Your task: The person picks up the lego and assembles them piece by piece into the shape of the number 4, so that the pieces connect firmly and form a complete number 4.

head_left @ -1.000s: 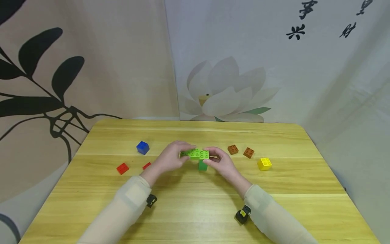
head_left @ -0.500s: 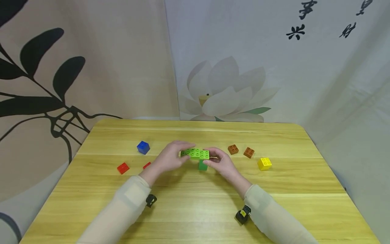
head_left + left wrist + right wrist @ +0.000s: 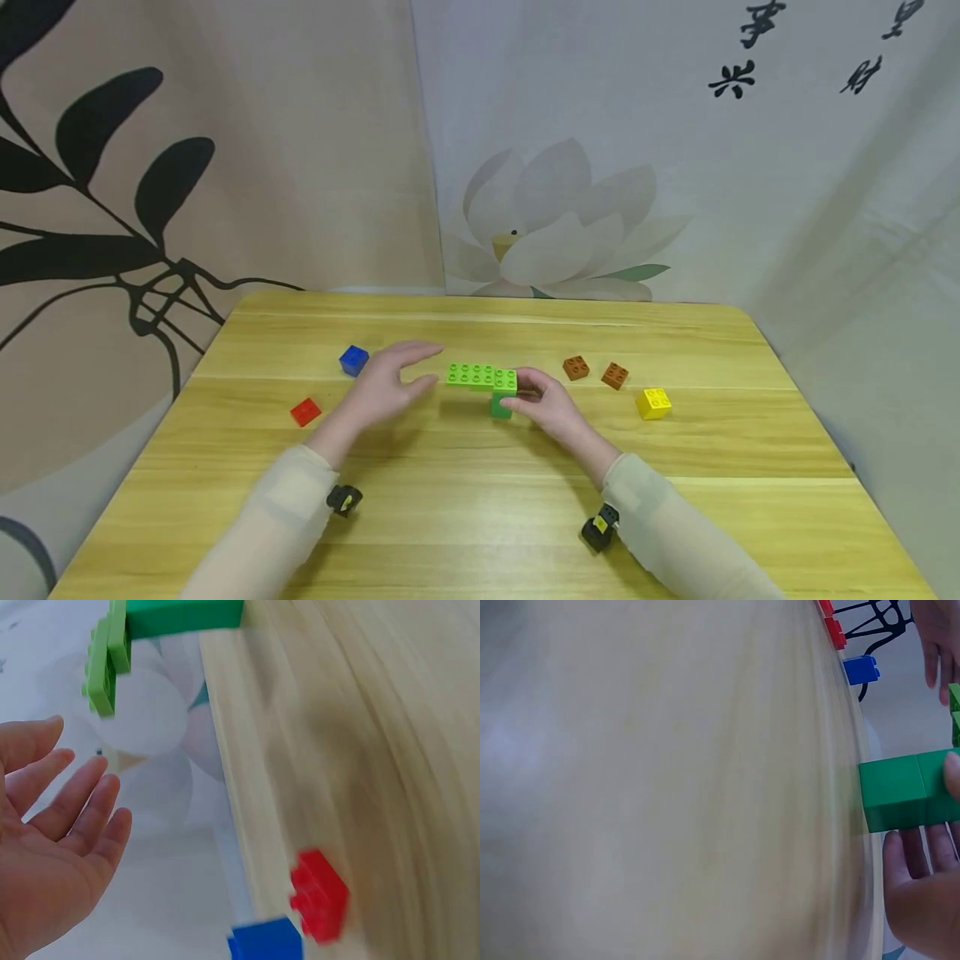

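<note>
My right hand grips a stack of toy building bricks standing on the table, thumb in front and fingers behind. Dark green bricks form its upright column. On top, light green bricks jut out to the left in a stepped overhang, clear of the table. My left hand is just left of the overhang, apart from it, fingers spread and holding nothing. In the left wrist view its fingers are loosely extended below the end of the light green bricks.
On the left lie a blue brick, partly behind my left hand, and a red brick. Two brown bricks and a yellow brick sit to the right. A patterned cloth hangs behind the wooden table.
My left hand has let go of the light green bricks and moved left, now overlapping the blue brick's edge and covering the second red brick. The right hand has stayed on the stack.
</note>
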Demonstrator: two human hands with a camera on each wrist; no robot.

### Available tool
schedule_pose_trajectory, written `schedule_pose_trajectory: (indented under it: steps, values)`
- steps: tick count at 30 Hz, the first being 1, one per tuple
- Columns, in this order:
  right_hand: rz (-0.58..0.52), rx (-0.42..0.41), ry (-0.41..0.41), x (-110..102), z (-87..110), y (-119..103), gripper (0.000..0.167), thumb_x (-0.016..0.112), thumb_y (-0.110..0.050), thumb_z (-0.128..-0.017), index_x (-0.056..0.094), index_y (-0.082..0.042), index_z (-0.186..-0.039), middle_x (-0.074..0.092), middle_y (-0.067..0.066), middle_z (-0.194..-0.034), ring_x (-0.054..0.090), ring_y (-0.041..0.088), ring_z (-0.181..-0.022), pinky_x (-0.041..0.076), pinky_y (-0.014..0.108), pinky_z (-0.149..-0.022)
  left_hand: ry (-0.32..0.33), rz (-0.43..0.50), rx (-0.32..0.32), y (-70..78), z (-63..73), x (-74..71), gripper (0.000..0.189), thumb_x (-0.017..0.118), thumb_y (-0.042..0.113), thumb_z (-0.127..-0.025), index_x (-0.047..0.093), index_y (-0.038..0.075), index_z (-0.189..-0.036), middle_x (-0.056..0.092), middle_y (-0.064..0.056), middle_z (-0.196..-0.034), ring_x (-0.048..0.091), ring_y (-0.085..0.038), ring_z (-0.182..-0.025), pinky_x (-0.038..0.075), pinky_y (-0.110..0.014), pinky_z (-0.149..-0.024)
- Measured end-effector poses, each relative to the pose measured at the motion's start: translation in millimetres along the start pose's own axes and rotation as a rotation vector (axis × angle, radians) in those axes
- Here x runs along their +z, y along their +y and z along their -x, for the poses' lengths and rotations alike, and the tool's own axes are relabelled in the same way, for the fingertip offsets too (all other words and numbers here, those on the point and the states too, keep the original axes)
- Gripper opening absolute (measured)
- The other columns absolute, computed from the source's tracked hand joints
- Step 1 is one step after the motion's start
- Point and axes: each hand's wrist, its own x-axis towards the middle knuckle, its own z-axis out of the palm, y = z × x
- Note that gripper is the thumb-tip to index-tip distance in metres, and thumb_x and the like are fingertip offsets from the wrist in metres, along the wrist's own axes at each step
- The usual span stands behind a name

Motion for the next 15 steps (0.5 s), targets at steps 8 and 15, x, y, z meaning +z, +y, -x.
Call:
schedule_pose_trajectory:
  steps: [8, 15]
  values:
    - [0.011, 0.000, -0.018, -1.3, -0.4, 2.2, 0.042, 0.075, -0.007, -0.088, 0.060, 0.002, -0.127, 0.065, 0.014, -0.120, 0.059, 0.030, -0.114, 0.046, 0.041, -0.102, 0.054, 0.024, -0.061, -33.0, 18.1, -18.6, 0.045, 0.070, 0.007, -0.092, 0.059, 0.003, -0.136, 0.063, -0.015, -0.130, 0.053, -0.037, -0.125, 0.043, -0.055, -0.102]
    - [-0.002, -0.005, -0.017, -0.7, 0.4, 2.4, 0.040, 0.074, -0.007, -0.089, 0.060, 0.003, -0.126, 0.065, 0.015, -0.120, 0.060, 0.030, -0.113, 0.047, 0.041, -0.101, 0.119, 0.012, -0.119, -58.9, 38.2, -33.9, 0.044, 0.070, 0.001, -0.090, 0.059, -0.004, -0.132, 0.067, -0.020, -0.120, 0.061, -0.039, -0.109, 0.046, -0.055, -0.097]
